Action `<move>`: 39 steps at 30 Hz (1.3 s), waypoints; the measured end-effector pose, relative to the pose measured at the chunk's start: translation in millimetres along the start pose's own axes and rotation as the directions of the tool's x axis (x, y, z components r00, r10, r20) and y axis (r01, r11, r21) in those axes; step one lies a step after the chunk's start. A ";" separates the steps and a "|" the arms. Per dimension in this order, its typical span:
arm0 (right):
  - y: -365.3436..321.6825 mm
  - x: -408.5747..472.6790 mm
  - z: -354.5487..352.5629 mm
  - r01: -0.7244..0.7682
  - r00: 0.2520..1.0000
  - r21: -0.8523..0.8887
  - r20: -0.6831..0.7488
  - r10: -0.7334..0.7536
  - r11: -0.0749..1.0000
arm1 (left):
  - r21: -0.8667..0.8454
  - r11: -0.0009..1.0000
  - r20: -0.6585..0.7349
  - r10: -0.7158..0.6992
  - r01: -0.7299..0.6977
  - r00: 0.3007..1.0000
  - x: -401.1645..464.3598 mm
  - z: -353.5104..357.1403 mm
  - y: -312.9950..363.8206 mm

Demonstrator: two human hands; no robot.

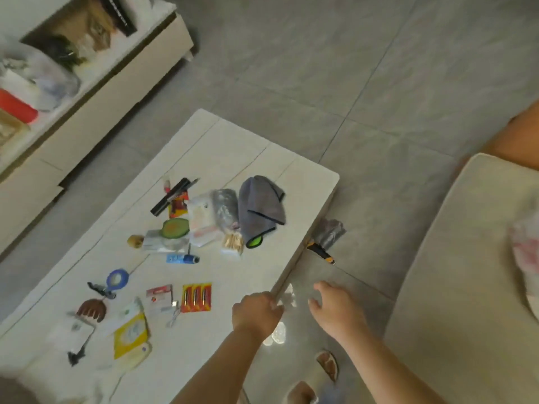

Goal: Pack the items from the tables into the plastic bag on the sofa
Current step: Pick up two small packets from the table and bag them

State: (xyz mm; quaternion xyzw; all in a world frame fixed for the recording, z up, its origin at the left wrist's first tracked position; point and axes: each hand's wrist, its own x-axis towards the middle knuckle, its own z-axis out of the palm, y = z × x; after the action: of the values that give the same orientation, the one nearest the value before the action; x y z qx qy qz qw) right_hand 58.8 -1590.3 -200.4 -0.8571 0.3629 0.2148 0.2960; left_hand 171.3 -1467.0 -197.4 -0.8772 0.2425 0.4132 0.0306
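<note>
A white low table (221, 147) holds several small items: a grey cloth (259, 208), a red pack of batteries (197, 297), a blue tape ring (118, 278), a brown hair claw (92, 310), a yellow packet (131, 333) and a long black box (172, 196). My left hand (256, 313) is at the table's near right edge with its fingers curled; whether it holds anything is unclear. My right hand (335, 307) hovers over the floor beside the table, fingers spread and empty. A blurred white and reddish plastic bag (525, 258) lies on the beige sofa (452, 287) at the right.
An orange and black knife (320, 252) and a grey crumpled thing (331, 233) lie on the tiled floor by the table's right edge. A long white cabinet (122, 91) with clutter stands at the upper left. My slippered foot (328, 364) is below my hands.
</note>
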 end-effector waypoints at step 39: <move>-336.7 135.0 286.9 0.479 0.872 -0.419 0.327 -0.365 0.771 | -0.470 0.827 -0.140 -0.415 0.308 0.899 106.5 49.7 -449.5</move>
State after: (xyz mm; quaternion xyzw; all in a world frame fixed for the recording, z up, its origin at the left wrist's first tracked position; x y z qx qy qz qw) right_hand 354.0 -1277.8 -370.9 -0.9327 0.0575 0.3228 0.1505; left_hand 396.2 -1101.2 -374.7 -0.9341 -0.0262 0.3360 -0.1175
